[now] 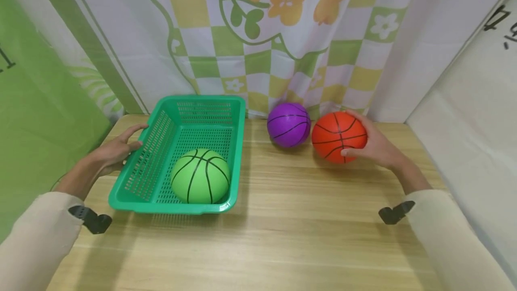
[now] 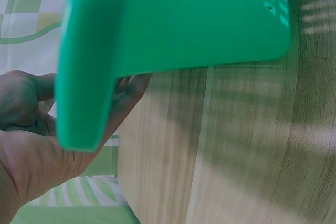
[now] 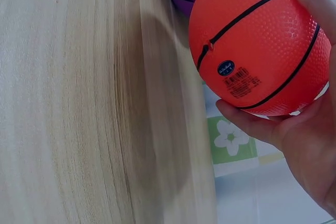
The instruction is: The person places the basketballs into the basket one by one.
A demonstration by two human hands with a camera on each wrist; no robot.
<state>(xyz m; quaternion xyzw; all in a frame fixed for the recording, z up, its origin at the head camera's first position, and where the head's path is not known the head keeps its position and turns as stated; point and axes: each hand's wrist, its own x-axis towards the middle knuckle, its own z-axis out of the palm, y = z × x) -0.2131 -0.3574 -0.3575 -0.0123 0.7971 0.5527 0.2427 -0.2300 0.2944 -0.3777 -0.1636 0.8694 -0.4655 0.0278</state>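
Note:
My left hand [image 1: 115,149] holds the left rim of a green plastic basket [image 1: 238,147] with perforated walls. In the left wrist view, some fingers [image 2: 131,90] reach under the rim, which partly hides them. A light green ball with black lines [image 1: 200,176] lies in the basket's near right part. My right hand [image 1: 375,145] grips a red ball [image 1: 338,136] from its right side, thumb on the near face and fingers behind. The right wrist view shows a printed label on this red ball [image 3: 257,45]. Beside it, to the left, is a purple ball [image 1: 288,125].
The basket and purple ball stand on a wooden tabletop [image 1: 282,232]. A patterned curtain [image 1: 258,62] hangs along the table's back edge. Green cloth [image 1: 48,102] borders the left side, and a white sheet [image 1: 476,102] borders the right.

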